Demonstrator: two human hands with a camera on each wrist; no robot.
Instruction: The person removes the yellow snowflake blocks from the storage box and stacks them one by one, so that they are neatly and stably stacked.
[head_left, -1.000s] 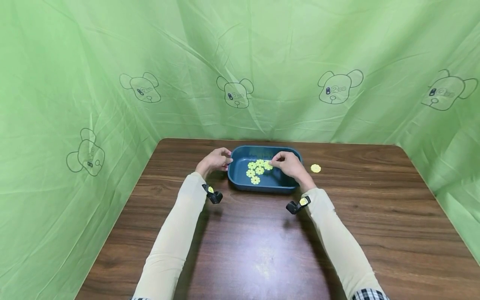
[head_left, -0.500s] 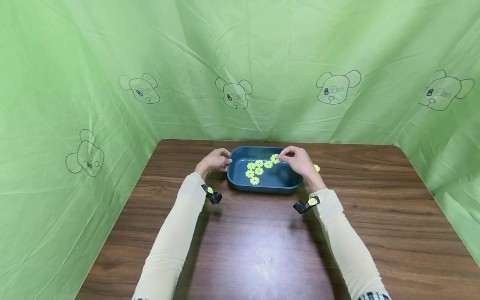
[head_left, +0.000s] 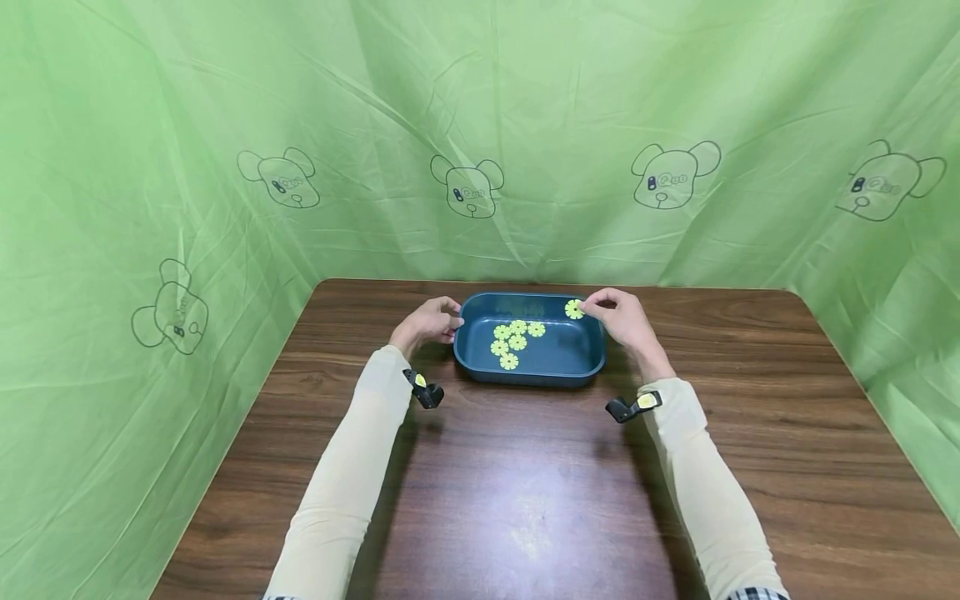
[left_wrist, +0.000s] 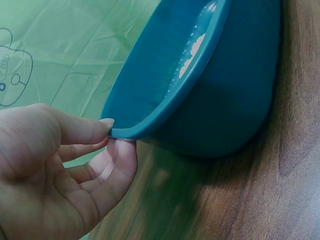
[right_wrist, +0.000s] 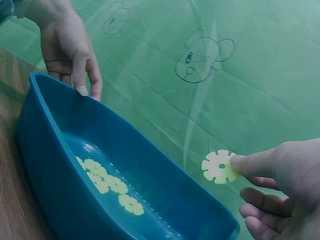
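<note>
A blue plastic basin [head_left: 551,354] stands near the table's far edge, with several yellow flower-shaped discs [head_left: 517,342] lying on its floor. My left hand [left_wrist: 75,165] pinches the basin's left rim, thumb on the inner side and fingers beneath the lip. Between thumb and forefinger, my right hand [right_wrist: 282,185] holds one slotted yellow flower-shaped disc [right_wrist: 220,166] with a small hole in its centre. In the head view this disc [head_left: 574,309] appears at the basin's far right corner, above the rim. The right hand's other fingers are loosely curled.
The dark wood-grain table [head_left: 480,492] extends around the basin. Green cloth [head_left: 570,108] printed with bear faces hangs close behind the table and at both sides.
My right hand has lifted a flower-shaped disc from among the others and moved right and away to the basin's far right corner. The left hand keeps its hold; the disc right of the basin is now hidden.
</note>
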